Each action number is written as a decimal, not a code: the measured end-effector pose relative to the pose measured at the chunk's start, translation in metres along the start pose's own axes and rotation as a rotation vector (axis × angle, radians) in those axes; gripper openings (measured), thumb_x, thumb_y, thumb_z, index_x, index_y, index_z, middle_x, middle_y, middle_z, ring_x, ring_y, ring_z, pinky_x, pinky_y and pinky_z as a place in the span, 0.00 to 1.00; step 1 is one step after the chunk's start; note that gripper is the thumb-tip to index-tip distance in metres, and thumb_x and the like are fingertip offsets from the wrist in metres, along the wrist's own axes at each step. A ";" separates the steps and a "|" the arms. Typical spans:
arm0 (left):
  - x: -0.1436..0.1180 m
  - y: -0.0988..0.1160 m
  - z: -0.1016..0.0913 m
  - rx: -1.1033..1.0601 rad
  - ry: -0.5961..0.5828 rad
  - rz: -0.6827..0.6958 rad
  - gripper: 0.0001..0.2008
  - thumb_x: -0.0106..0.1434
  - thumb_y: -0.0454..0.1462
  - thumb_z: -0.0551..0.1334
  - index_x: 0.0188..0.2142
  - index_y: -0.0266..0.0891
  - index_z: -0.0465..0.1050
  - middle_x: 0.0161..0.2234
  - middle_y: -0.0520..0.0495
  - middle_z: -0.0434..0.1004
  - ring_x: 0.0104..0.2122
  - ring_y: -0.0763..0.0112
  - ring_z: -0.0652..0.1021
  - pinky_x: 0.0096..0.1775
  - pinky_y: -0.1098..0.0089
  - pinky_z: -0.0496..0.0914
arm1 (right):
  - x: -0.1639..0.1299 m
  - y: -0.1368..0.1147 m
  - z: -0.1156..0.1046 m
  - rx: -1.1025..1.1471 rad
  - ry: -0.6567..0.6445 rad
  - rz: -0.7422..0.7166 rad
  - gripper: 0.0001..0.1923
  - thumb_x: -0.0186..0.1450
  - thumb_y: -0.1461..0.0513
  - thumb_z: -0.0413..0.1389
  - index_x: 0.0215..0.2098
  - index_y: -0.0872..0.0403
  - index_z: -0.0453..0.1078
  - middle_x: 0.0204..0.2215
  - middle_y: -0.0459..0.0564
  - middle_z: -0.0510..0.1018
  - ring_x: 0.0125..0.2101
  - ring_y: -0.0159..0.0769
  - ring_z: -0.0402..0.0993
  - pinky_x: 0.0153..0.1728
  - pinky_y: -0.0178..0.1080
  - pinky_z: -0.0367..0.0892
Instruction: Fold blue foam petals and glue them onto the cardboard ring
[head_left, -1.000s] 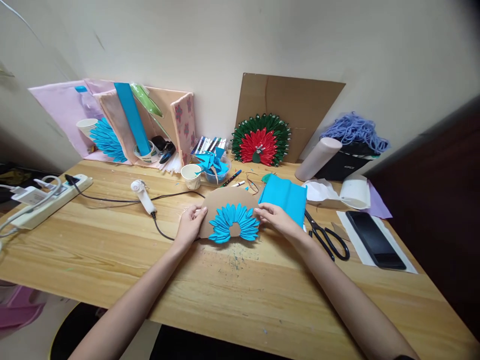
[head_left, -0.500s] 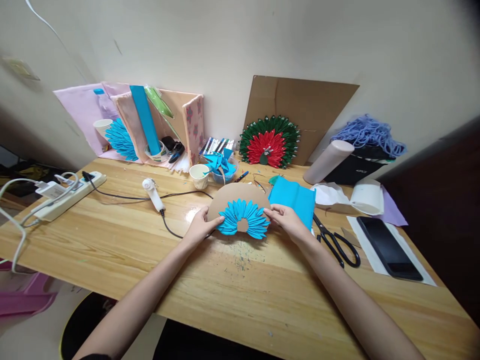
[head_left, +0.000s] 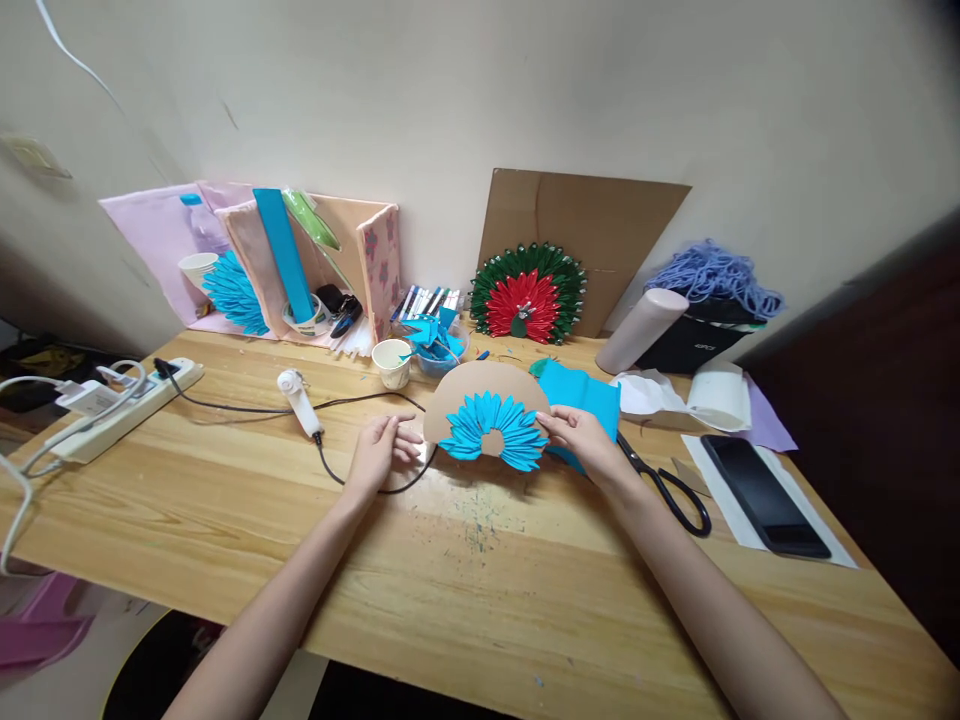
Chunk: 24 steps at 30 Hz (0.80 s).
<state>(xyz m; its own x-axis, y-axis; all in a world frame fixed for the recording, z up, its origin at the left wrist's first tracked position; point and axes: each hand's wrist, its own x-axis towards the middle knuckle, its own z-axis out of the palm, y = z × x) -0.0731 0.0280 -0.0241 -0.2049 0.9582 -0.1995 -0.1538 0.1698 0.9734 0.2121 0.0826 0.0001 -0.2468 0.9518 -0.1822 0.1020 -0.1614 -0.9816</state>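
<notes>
A half-round brown cardboard piece (head_left: 480, 385) carries a fan of blue paper petals (head_left: 491, 432) and stands tilted up on the wooden table (head_left: 480, 590). My right hand (head_left: 581, 440) grips its right edge. My left hand (head_left: 382, 452) is just left of it, off the cardboard, fingers apart over the black cord (head_left: 352, 475). A folded blue paper sheet (head_left: 581, 400) lies right behind my right hand.
Black scissors (head_left: 667, 485) and a phone (head_left: 765, 495) lie to the right. A white glue gun (head_left: 300, 400) and a power strip (head_left: 124, 405) sit at the left. At the back stand a paper cup (head_left: 393, 362), markers (head_left: 427, 300), a red-green paper fan (head_left: 529, 300) and cardboard.
My left hand has let go of the cardboard's left edge and drawn a little left. My right hand has tipped the piece up more upright.
</notes>
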 end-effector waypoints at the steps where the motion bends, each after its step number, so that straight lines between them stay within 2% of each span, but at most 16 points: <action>1: 0.001 0.003 -0.003 0.011 0.035 0.014 0.23 0.52 0.49 0.61 0.38 0.31 0.69 0.19 0.48 0.75 0.16 0.74 0.74 0.17 0.77 0.63 | 0.001 -0.002 -0.004 0.015 0.019 -0.007 0.20 0.48 0.48 0.62 0.21 0.55 0.64 0.19 0.43 0.69 0.21 0.28 0.65 0.26 0.33 0.64; 3: 0.000 0.007 -0.009 0.044 0.111 0.044 0.20 0.54 0.49 0.60 0.34 0.32 0.70 0.15 0.52 0.71 0.12 0.76 0.69 0.14 0.78 0.57 | 0.002 -0.007 -0.013 0.031 0.071 -0.020 0.20 0.48 0.48 0.63 0.22 0.55 0.66 0.20 0.43 0.69 0.22 0.29 0.65 0.26 0.33 0.65; 5: -0.001 0.010 -0.012 0.092 0.185 0.075 0.18 0.56 0.49 0.57 0.26 0.35 0.69 0.08 0.56 0.62 0.08 0.77 0.63 0.13 0.77 0.54 | 0.001 -0.012 -0.019 0.049 0.120 -0.039 0.19 0.49 0.49 0.63 0.22 0.55 0.66 0.20 0.43 0.69 0.22 0.29 0.66 0.26 0.33 0.65; 7: -0.004 0.011 -0.012 0.138 0.224 0.106 0.23 0.59 0.51 0.54 0.17 0.37 0.65 0.05 0.56 0.55 0.07 0.78 0.61 0.14 0.76 0.55 | 0.000 -0.017 -0.023 0.074 0.149 -0.061 0.18 0.49 0.49 0.63 0.22 0.54 0.65 0.20 0.43 0.69 0.22 0.29 0.66 0.26 0.33 0.66; 8: -0.006 0.011 -0.010 0.158 0.206 0.115 0.25 0.59 0.52 0.52 0.14 0.37 0.63 0.05 0.55 0.55 0.08 0.78 0.61 0.14 0.76 0.56 | 0.000 -0.018 -0.023 0.088 0.152 -0.069 0.18 0.49 0.49 0.63 0.22 0.54 0.65 0.20 0.43 0.69 0.22 0.29 0.66 0.27 0.34 0.66; 10: -0.009 0.011 -0.002 0.185 0.082 0.093 0.28 0.59 0.54 0.51 0.14 0.36 0.66 0.08 0.51 0.62 0.11 0.77 0.66 0.17 0.76 0.58 | -0.001 -0.021 -0.022 0.115 0.147 -0.076 0.18 0.49 0.50 0.63 0.23 0.54 0.66 0.20 0.43 0.70 0.22 0.30 0.67 0.27 0.34 0.67; 12: -0.013 0.014 0.012 0.182 -0.094 0.036 0.29 0.55 0.57 0.52 0.21 0.34 0.72 0.15 0.47 0.70 0.17 0.74 0.71 0.19 0.76 0.61 | -0.002 -0.021 -0.020 0.131 0.133 -0.083 0.18 0.49 0.49 0.62 0.24 0.55 0.66 0.20 0.43 0.71 0.23 0.30 0.67 0.27 0.34 0.67; 14: -0.017 0.019 0.030 0.160 -0.222 -0.004 0.28 0.51 0.58 0.57 0.28 0.33 0.73 0.22 0.45 0.75 0.21 0.71 0.74 0.20 0.75 0.62 | -0.004 -0.022 -0.016 0.131 0.118 -0.089 0.18 0.49 0.49 0.62 0.24 0.55 0.67 0.20 0.43 0.71 0.23 0.30 0.68 0.28 0.34 0.67; 16: -0.018 0.024 0.046 0.157 -0.253 0.020 0.27 0.49 0.57 0.60 0.29 0.33 0.72 0.25 0.44 0.76 0.22 0.72 0.74 0.21 0.75 0.62 | -0.005 -0.023 -0.013 0.120 0.104 -0.090 0.19 0.49 0.49 0.62 0.25 0.55 0.67 0.21 0.44 0.72 0.23 0.30 0.68 0.28 0.35 0.67; 19: -0.017 0.030 0.060 0.169 -0.202 0.051 0.24 0.49 0.55 0.62 0.24 0.34 0.69 0.22 0.46 0.75 0.20 0.74 0.72 0.20 0.75 0.60 | -0.007 -0.024 -0.010 0.095 0.091 -0.090 0.20 0.48 0.47 0.62 0.25 0.55 0.66 0.21 0.44 0.72 0.23 0.31 0.69 0.28 0.36 0.67; 24: -0.012 0.028 0.054 0.195 -0.191 0.071 0.21 0.51 0.53 0.62 0.22 0.35 0.70 0.20 0.48 0.73 0.19 0.75 0.70 0.21 0.75 0.59 | -0.007 -0.023 -0.008 0.060 0.103 -0.091 0.22 0.45 0.46 0.63 0.21 0.54 0.63 0.17 0.43 0.70 0.20 0.30 0.67 0.26 0.36 0.67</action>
<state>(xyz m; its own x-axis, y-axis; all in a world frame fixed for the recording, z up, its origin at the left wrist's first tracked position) -0.0229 0.0338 0.0118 -0.0193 0.9921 -0.1236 0.0473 0.1243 0.9911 0.2188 0.0820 0.0245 -0.1518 0.9845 -0.0882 0.0253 -0.0854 -0.9960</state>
